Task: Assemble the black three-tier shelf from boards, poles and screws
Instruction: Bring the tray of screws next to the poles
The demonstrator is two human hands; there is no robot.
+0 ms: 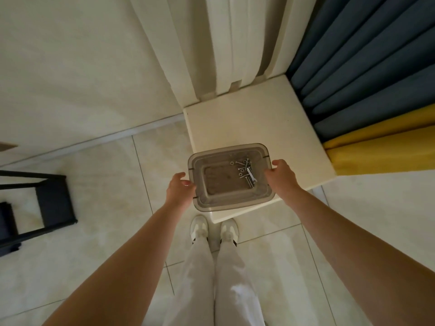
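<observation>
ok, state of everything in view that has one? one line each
plastic box: no lid, held at both short sides, over the table's near corner
screws: loose in the box, far right corner
wrench: lying in the box by the screws
left hand: gripping the box's left side
right hand: gripping the box's right side
black shelf: on the floor at left, partly out of frame
white table: bare beyond the box

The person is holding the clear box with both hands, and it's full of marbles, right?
Not marbles. In the head view, the clear box, held between the left hand and the right hand, has screws and a small wrench inside.
</observation>
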